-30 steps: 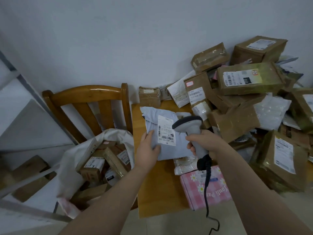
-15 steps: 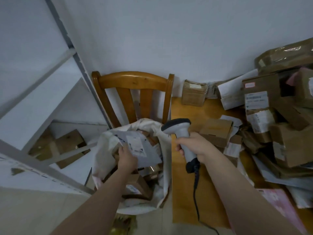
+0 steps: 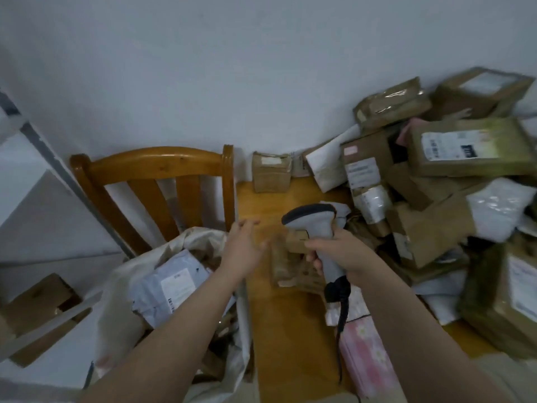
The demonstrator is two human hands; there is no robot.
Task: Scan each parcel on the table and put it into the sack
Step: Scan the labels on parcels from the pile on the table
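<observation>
Left hand (image 3: 242, 247): spread loosely, held nothing; hovered just left of box (image 3: 287, 269).
Right hand (image 3: 343, 251): curled round scanner (image 3: 315, 222) handle, head up.
Mailer (image 3: 171, 283): lay label-up in sack (image 3: 116, 289), below and left of the empty hand, clear of its fingers.
Change: a second before, gripped under the scanner; half a second before, carried over the sack; now let go.
Box: sat on table (image 3: 284, 330) between both hands; too blurred to tell contact.
Meaning: one parcel finished; box probably next; pile (image 3: 430, 228) right of scanner grip remained unscanned.
</observation>
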